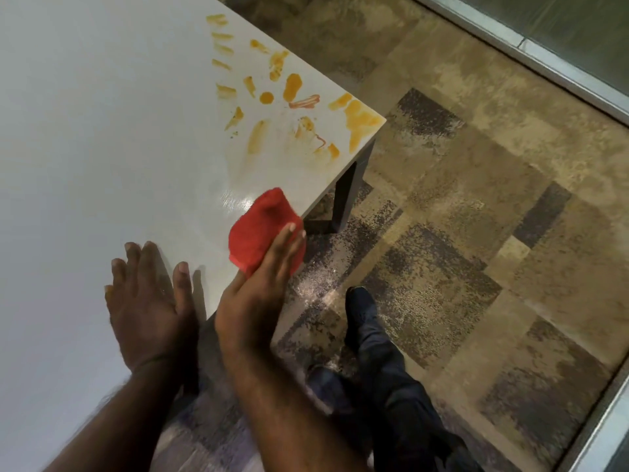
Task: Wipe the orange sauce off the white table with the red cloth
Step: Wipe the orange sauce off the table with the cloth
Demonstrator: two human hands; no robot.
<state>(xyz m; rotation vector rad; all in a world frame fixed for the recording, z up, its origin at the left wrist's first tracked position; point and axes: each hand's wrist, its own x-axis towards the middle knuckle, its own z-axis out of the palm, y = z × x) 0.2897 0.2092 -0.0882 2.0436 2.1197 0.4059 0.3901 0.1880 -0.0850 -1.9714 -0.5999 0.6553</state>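
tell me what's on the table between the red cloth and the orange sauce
Only bare white table, faintly smeared and glossy, lies between the red cloth in the right hand and the orange sauce, as the head view shows.

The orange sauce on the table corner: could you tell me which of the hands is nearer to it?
Right. The right hand, holding the red cloth, sits just short of the orange sauce; the left hand rests flat on the white table, farther back.

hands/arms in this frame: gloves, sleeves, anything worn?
Both hands are bare: no gloves, rings or watch visible on the left hand or the right hand. Both forearms are uncovered as far as the frame shows, with no sleeve in view. The left wrist shows a thin crease or band line; I can't tell which. Nails are short and unpainted.
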